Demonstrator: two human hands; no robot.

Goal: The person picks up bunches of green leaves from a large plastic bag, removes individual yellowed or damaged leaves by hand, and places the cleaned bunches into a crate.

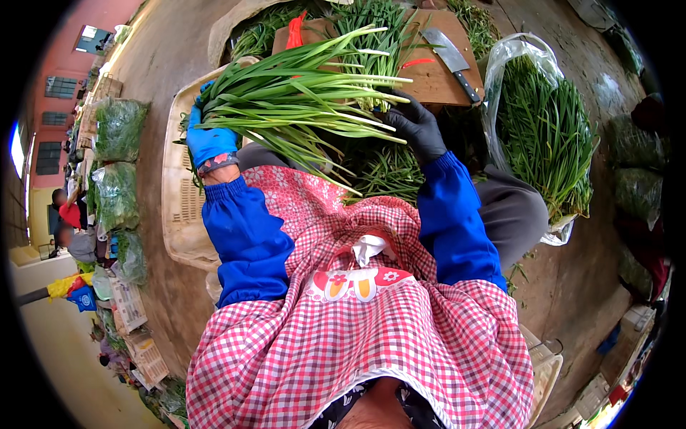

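Observation:
My left hand (214,142), in a blue glove, grips the leafy end of a loose bunch of garlic chives or similar long green leaves (284,94). The bunch lies sideways above my lap, with its pale stem ends pointing right. My right hand (419,127), in a black glove, is at those stem ends with its fingers bent; whether it grips any stems cannot be told. Behind the held bunch, more greens (370,24) lie on a brown wooden board (447,80). A cleaver with a black handle (449,52) rests on the board's right side.
Red strips (295,32) lie on the board. A cream plastic crate (185,214) stands at my left. Right of me is a clear bag packed with greens (541,139). Loose leaves (391,171) pile up below my hands. Bagged greens (118,195) line the far left, with people beyond.

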